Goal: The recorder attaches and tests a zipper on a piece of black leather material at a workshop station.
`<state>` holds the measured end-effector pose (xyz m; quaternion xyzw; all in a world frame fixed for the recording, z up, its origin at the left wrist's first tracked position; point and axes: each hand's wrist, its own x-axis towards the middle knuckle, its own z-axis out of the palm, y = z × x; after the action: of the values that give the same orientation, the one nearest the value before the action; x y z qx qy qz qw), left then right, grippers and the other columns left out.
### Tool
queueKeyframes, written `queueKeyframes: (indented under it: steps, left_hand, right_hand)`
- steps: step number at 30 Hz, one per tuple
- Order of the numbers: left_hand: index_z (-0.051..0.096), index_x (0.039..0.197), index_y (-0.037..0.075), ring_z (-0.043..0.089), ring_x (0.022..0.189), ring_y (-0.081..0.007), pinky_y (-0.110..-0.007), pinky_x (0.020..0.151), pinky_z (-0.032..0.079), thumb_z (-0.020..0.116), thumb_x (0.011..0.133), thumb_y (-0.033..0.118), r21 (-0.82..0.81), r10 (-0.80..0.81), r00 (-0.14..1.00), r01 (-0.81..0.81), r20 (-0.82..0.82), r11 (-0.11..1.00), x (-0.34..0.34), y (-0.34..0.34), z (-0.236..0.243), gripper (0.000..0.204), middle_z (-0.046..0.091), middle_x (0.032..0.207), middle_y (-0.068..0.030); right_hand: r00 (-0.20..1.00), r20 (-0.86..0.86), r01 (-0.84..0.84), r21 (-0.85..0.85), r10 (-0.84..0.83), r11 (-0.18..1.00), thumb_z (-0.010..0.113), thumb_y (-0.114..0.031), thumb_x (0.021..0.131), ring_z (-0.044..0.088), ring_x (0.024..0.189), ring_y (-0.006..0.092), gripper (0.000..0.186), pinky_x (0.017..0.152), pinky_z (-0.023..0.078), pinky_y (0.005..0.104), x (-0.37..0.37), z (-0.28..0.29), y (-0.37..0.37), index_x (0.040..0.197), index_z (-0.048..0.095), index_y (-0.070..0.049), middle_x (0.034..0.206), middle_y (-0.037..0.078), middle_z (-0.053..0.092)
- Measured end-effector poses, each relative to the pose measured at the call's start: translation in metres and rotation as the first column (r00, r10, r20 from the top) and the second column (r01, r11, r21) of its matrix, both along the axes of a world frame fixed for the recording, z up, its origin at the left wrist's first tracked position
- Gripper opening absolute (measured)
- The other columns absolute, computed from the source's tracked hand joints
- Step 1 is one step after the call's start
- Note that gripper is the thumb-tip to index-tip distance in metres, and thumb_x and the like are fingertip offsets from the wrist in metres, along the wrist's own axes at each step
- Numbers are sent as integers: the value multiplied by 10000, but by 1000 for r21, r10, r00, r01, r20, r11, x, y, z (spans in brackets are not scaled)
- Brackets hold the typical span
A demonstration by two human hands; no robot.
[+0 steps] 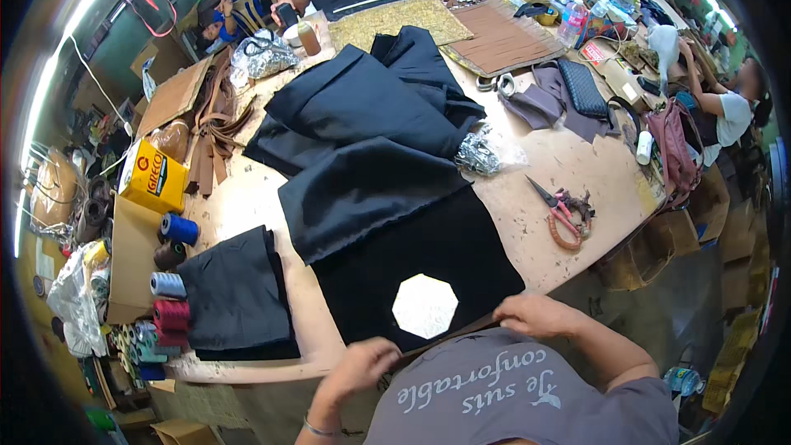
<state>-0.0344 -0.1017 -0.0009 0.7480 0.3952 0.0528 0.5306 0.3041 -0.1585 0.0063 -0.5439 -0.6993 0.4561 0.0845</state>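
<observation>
Now both gripping near edge of black cloth (428,255): left hand (360,368), right hand (534,314), fingers closed; white octagon (424,306) between

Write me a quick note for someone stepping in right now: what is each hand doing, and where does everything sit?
Left hand: pinching the near edge of the flat black fabric sheet.
Right hand: gripping the same edge, further right.
A pale octagonal template lies on the sheet.
Folded black fabric stack on the left, red-handled scissors on the right.
Done: template placed. Left: no cut visible around it yet.
</observation>
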Motion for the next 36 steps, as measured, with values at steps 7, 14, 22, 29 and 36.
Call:
queueKeyframes:
  steps: [7,14,22,29,36]
  left_hand:
    - [638,917,40,621,850,-344,-379,730,491,492,833,272,-594,-85,953,-110,-290,797,-63,-57,-52,287,639,880,-205]
    - [640,914,42,621,848,-344,-382,728,492,491,831,276,-730,-123,949,-137,-290,669,-96,-93,-62,290,640,879,-204]
    - [641,912,44,621,845,-345,-385,726,492,490,830,281,-699,-65,938,-207,-341,684,-68,-167,-51,293,640,877,-204]
    - [643,909,46,622,843,-345,-388,724,493,489,829,285,-648,-33,922,-245,-386,721,-8,-197,-50,296,640,876,-204]
    - [644,907,48,622,841,-345,-391,722,493,488,828,290,-603,-57,911,-223,-408,766,41,-197,-51,299,640,875,-204]
  right_hand:
    - [993,-37,94,-277,-109,956,550,-206,834,586,963,297,266,838,454,375,-22,-29,-25,1042,606,-49,1008,144,620]
    - [977,-214,-28,-227,-22,973,543,-272,870,569,976,309,314,841,444,377,-42,-46,-12,1050,594,-20,1031,160,598]
    - [861,-444,-327,-113,247,938,544,-200,839,542,992,301,316,863,434,379,-7,-56,0,1098,579,-22,1056,147,563]
    - [874,-338,-345,75,349,936,539,-129,814,547,958,306,230,836,433,385,33,-40,-9,996,613,-8,964,142,583]
    - [790,-349,-557,-64,505,828,545,-166,819,569,931,337,252,820,442,414,47,-48,1,996,611,0,942,175,606]
